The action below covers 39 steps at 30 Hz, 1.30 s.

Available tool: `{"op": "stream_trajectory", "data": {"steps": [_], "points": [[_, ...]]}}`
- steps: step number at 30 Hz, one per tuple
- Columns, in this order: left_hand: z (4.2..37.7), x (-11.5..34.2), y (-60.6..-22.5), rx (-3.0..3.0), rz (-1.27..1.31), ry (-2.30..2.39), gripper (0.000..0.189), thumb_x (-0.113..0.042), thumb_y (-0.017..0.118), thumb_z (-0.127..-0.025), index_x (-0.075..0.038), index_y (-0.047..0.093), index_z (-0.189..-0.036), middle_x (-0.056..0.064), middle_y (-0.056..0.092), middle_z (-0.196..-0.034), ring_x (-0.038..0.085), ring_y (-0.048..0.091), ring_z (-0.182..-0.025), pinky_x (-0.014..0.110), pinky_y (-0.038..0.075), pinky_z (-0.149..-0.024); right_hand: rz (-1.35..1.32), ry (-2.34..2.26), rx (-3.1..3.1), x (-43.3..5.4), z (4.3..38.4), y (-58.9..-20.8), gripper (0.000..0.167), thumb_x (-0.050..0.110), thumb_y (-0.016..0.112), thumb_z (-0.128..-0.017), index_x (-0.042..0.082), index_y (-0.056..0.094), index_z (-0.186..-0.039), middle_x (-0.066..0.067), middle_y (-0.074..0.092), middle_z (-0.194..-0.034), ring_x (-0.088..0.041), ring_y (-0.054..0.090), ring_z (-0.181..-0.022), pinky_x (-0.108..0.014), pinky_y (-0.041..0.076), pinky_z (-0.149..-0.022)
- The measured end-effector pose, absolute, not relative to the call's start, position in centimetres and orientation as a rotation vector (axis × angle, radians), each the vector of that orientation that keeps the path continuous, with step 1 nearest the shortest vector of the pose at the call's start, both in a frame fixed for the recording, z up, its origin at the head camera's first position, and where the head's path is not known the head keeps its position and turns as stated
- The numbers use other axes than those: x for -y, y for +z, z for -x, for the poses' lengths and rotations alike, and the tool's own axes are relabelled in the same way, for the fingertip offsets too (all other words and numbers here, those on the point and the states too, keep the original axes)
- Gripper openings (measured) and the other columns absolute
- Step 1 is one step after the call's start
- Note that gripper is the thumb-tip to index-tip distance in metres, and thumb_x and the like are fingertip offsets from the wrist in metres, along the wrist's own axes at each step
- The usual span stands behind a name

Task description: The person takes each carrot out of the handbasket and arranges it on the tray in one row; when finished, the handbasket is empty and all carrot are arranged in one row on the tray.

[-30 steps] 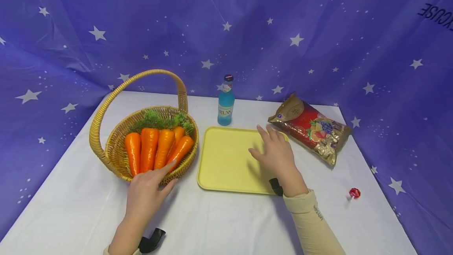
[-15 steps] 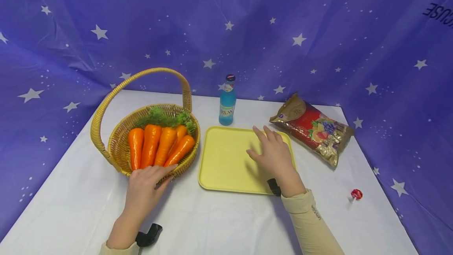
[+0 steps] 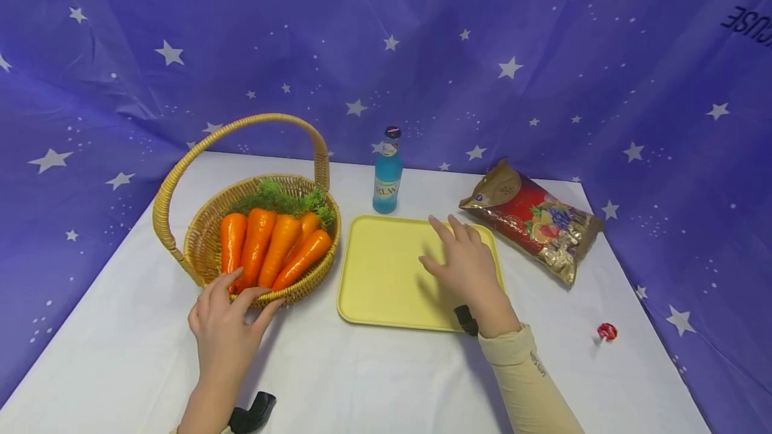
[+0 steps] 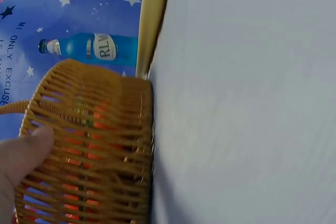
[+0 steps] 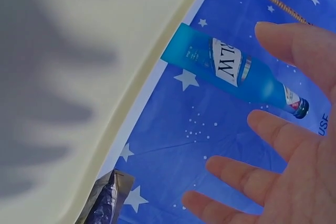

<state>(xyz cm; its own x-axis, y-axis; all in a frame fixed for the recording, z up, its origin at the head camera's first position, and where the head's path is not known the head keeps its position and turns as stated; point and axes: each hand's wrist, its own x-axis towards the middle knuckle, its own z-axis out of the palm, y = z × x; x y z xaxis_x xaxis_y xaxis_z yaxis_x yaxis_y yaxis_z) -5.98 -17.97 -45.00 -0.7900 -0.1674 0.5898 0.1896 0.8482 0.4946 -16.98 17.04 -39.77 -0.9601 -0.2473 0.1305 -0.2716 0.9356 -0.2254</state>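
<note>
A wicker basket (image 3: 171,220) with an arched handle stands on the left of the table, holding several carrots (image 3: 256,246) with green tops. My left hand (image 3: 223,327) is at its near rim. The fingers are spread and reach over the rim by the carrots' lower ends, while the thumb (image 4: 29,153) lies outside the wicker in the left wrist view. Firm contact cannot be made out. Above the right part of a yellow tray (image 3: 380,273) hovers my right hand (image 3: 467,270), fingers spread and apart, holding nothing; its shadow falls on the tray.
Behind the tray a blue bottle (image 3: 387,183) stands upright. A red and gold bag (image 3: 533,220) lies at the back right, close to the tray's corner. A red lollipop (image 3: 607,332) is near the right edge. Starry blue cloth (image 3: 422,86) hangs behind the table.
My left hand has shifted left along the basket's near rim and its fingers have spread. The basket and carrots have moved slightly away from me. The right hand stays nearly still.
</note>
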Motion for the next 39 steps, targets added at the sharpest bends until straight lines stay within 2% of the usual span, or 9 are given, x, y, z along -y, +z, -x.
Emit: {"op": "stream_trajectory", "data": {"steps": [4, 7, 12, 17, 22, 27, 30, 34, 39], "points": [[5.4, 17.8, -45.3, 2.349, -0.078, -0.787, 0.032, -0.015, 0.091, -0.063, -0.006, 0.071, -0.087, 0.025, 0.041, -0.14, 0.044, 0.022, -0.136, 0.073, 0.02, -0.097, -0.433, 0.388, 2.992, -16.0, 17.2, -39.6, 0.074, 0.05, 0.067, -0.085, 0.025, 0.038, -0.149, -0.018, 0.036, -0.149, -0.046, 0.037, -0.129, -0.064, 0.043, -0.089], [5.4, 17.8, -45.4, 2.317, -0.063, -0.788, 0.033, -0.011, 0.09, -0.063, -0.004, 0.07, -0.087, 0.027, 0.041, -0.139, 0.045, 0.017, -0.139, 0.071, 0.014, -0.104, -0.489, 0.398, 2.984, -14.8, 17.5, -39.2, 0.074, 0.05, 0.066, -0.085, 0.026, 0.038, -0.148, -0.017, 0.037, -0.149, -0.045, 0.037, -0.13, -0.063, 0.043, -0.091], [6.3, 17.7, -45.4, 2.317, 0.03, -0.75, 0.033, -0.01, 0.09, -0.062, -0.004, 0.07, -0.088, 0.021, 0.056, -0.109, 0.045, 0.027, -0.134, 0.058, 0.016, -0.112, -0.588, 0.41, 2.981, -12.9, 18.0, -38.0, 0.073, 0.052, 0.065, -0.086, 0.027, 0.037, -0.149, -0.014, 0.036, -0.149, -0.043, 0.035, -0.132, -0.062, 0.04, -0.097], [6.8, 17.5, -45.3, 2.327, 0.077, -0.767, 0.032, -0.011, 0.09, -0.063, -0.006, 0.071, -0.087, 0.011, 0.054, -0.088, 0.043, 0.037, -0.124, 0.053, 0.025, -0.109, -0.671, 0.405, 2.999, -10.9, 18.2, -36.9, 0.074, 0.053, 0.064, -0.086, 0.031, 0.034, -0.15, -0.011, 0.034, -0.151, -0.041, 0.033, -0.134, -0.062, 0.038, -0.099], [6.6, 17.7, -45.3, 2.308, 0.078, -0.741, 0.033, -0.009, 0.092, -0.06, -0.005, 0.071, -0.085, 0.01, 0.052, -0.085, 0.043, 0.041, -0.117, 0.053, 0.031, -0.103, -0.833, 0.349, 2.999, -7.7, 18.5, -36.2, 0.073, 0.051, 0.064, -0.087, 0.031, 0.034, -0.15, -0.01, 0.035, -0.151, -0.037, 0.037, -0.133, -0.058, 0.041, -0.098], [5.9, 18.0, -45.4, 2.314, 0.041, -0.72, 0.035, -0.009, 0.093, -0.058, -0.005, 0.071, -0.084, 0.011, 0.052, -0.084, 0.042, 0.042, -0.115, 0.055, 0.032, -0.101, -1.062, 0.373, 2.969, -2.7, 19.6, -35.0, 0.069, 0.045, 0.067, -0.087, 0.027, 0.039, -0.147, -0.007, 0.048, -0.141, -0.03, 0.049, -0.121, -0.047, 0.049, -0.093], [5.8, 18.0, -45.5, 2.321, 0.034, -0.707, 0.035, -0.01, 0.093, -0.058, -0.005, 0.071, -0.085, 0.011, 0.053, -0.085, 0.043, 0.042, -0.114, 0.056, 0.033, -0.1, -1.152, 0.515, 2.994, 0.2, 20.9, -34.7, 0.063, 0.042, 0.067, -0.088, 0.023, 0.045, -0.144, -0.004, 0.053, -0.136, -0.025, 0.053, -0.117, -0.041, 0.048, -0.094], [5.8, 17.9, -45.6, 2.32, 0.037, -0.694, 0.036, -0.009, 0.093, -0.057, -0.005, 0.071, -0.085, 0.011, 0.052, -0.085, 0.044, 0.042, -0.114, 0.057, 0.035, -0.099, -1.159, 0.696, 3.088, 3.1, 22.3, -35.8, 0.058, 0.041, 0.066, -0.089, 0.019, 0.05, -0.14, -0.001, 0.057, -0.133, -0.019, 0.055, -0.119, -0.036, 0.046, -0.1], [5.9, 17.9, -45.5, 2.322, 0.046, -0.698, 0.035, -0.009, 0.093, -0.059, -0.005, 0.07, -0.085, 0.01, 0.052, -0.085, 0.043, 0.042, -0.115, 0.057, 0.034, -0.099, -1.02, 0.766, 3.171, 4.9, 23.2, -37.1, 0.057, 0.044, 0.064, -0.09, 0.018, 0.052, -0.138, -0.002, 0.061, -0.129, -0.021, 0.057, -0.115, -0.036, 0.047, -0.097]]}}
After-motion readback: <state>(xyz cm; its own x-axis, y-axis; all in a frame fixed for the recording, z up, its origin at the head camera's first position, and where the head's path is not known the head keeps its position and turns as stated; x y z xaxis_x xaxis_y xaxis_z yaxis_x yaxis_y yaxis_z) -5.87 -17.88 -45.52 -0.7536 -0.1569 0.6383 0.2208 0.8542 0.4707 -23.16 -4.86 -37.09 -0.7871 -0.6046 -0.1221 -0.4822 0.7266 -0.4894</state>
